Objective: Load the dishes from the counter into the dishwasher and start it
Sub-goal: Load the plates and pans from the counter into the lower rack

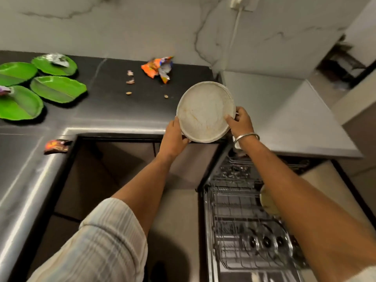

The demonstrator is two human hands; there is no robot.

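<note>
A round white plate (204,111) with faint orange stains is tilted toward me above the counter's front edge. My left hand (175,137) grips its lower left rim and my right hand (241,122), a metal bangle on its wrist, grips the right rim. The dishwasher (244,226) stands open at the lower right with its wire rack pulled out. A pale dish (266,200) stands in that rack, partly hidden by my right forearm. Several green leaf-shaped plates (58,88) lie on the dark counter (114,106) at the left.
An orange snack wrapper (158,68) and some crumbs lie at the back of the counter. A dark wrapper (57,145) sits on the steel counter edge at the left. Marble wall behind; a white appliance top (284,119) to the right with a hanging cable.
</note>
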